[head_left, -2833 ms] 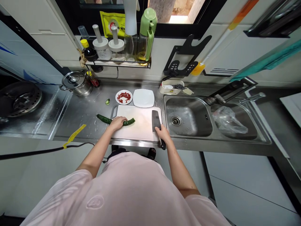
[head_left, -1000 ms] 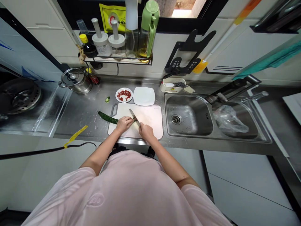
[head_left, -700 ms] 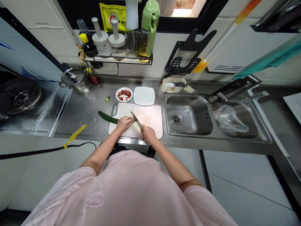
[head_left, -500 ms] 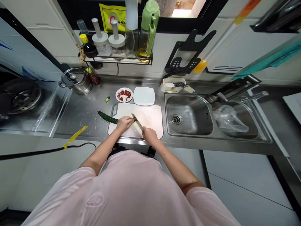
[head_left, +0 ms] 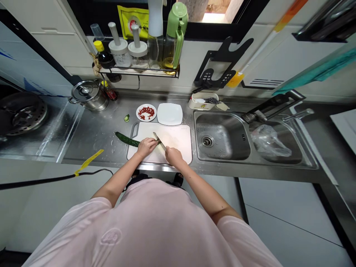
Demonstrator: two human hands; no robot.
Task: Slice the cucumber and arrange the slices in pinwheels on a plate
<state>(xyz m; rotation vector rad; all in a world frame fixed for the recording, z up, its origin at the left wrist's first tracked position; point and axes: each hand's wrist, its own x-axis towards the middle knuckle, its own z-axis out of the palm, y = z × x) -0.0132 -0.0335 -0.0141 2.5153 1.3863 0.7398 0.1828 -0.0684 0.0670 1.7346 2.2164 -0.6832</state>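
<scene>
A long dark green cucumber lies across the left edge of a white cutting board. My left hand is closed over its right part, hiding that stretch. In my right hand is a kitchen knife, gripped by the handle. Its blade slants up and to the left, right beside my left fingertips at the cucumber's cut end. Whether the edge is inside the cucumber I cannot tell.
Behind the board stand a plate of chopped red pieces and a square white plate. Cucumber ends lie to the left, near a lidded pot. A double sink is on the right.
My right hand and the knife have shifted slightly up and to the left. My left hand stays on the cucumber. The whole view has moved a little.
</scene>
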